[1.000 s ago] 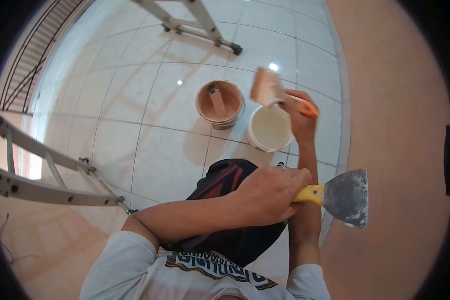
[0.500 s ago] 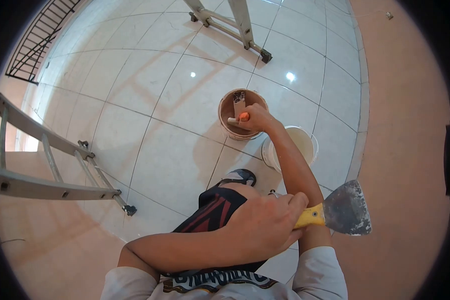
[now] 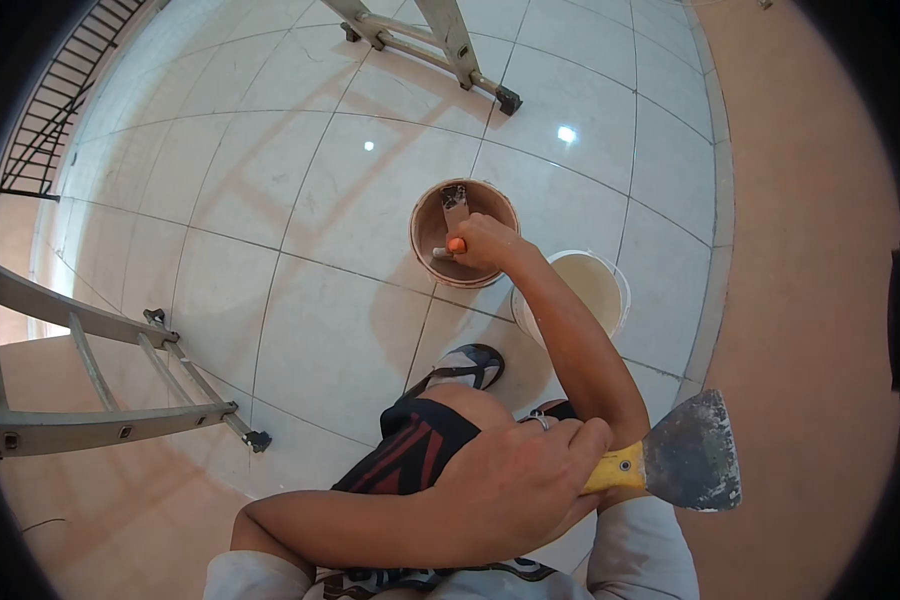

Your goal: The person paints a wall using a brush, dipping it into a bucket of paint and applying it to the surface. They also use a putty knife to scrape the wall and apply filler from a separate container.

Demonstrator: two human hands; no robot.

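In the head view my left hand (image 3: pixel 530 470) is closed round the yellow handle of a putty knife (image 3: pixel 688 455). Its wide grey blade points right, with whitish residue along the edge. My right hand (image 3: pixel 488 243) reaches over the brown-coated bucket (image 3: pixel 417 222), closed on an orange-ended tool (image 3: pixel 457 245) whose grip is mostly hidden by the fingers. Beyond those fingers, a flat brownish strip with a dark, smeared end (image 3: pixel 454 198) shows inside the bucket. A short pale stick-like piece (image 3: pixel 442 254) sits beside the orange end.
A white bucket (image 3: pixel 622 300) stands under my right forearm, beside the brown one. Metal ladder legs (image 3: pixel 450 45) rest on the tiled floor ahead, and another ladder (image 3: pixel 110 430) is at left. My sandalled foot (image 3: pixel 467 367) is just below the buckets. A pinkish wall (image 3: pixel 800 250) runs along the right.
The view has shifted, so the buckets and ladders appear farther left. The putty knife sits a little lower in view. Both hands keep their holds, the right one still over the brown bucket.
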